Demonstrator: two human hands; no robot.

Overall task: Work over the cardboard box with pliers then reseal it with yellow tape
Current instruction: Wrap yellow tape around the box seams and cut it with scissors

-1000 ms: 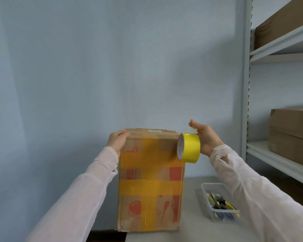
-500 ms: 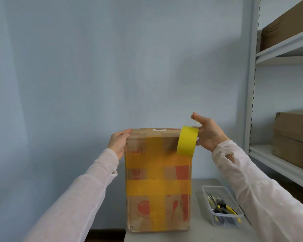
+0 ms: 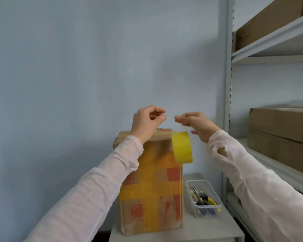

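The left hand hovers above the top left of the cardboard box, wrist bent down and sleeve crossing the box's upper left corner. Its fingers are curled, thumb tip against forefinger, in a pinch that points toward three o'clock; whether any tape is caught in it cannot be told. The box stands upright on the surface, its front already crossed by yellow bands. It looks light, stiff in the walls but soft and worn at the edges, so it is best steadied by flat pressure on the top or by its side edges. The yellow tape roll sits at the box's top right corner, at one o'clock from the box's middle. It is light and rigid, best held through the core or across the rim. The right hand is just above it, fingers bunched toward nine o'clock; what they pinch is unclear. The pliers lie in a clear tray at four o'clock.
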